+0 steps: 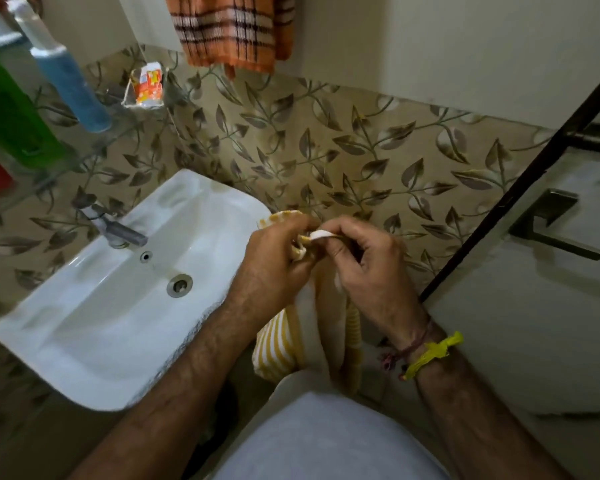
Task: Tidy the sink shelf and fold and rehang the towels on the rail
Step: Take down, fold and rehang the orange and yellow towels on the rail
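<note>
Nearest: two hands, held close together in front of the body, right of the sink. The left hand (pixel 274 258) pinched a bunched top edge of the yellow-striped towel (pixel 278 348); the right hand (pixel 368 268) pinched an adjoining white corner, fingers curled. One such towel, hanging limp from both grips: judged soft, light, non-slippery, not fragile, best taken at the corners or the hem to square a fold. One white sink (pixel 94 306), one tap (pixel 118 230). On the glass shelf (pixel 84 157) at left: one green bottle (pixel 11 112), one blue bottle (pixel 66 84), one small orange packet (pixel 149 86); other items partly cropped, count uncertain. Farthest: one orange checked towel (pixel 232 29), hanging on the wall; its rail was not visible.
</note>
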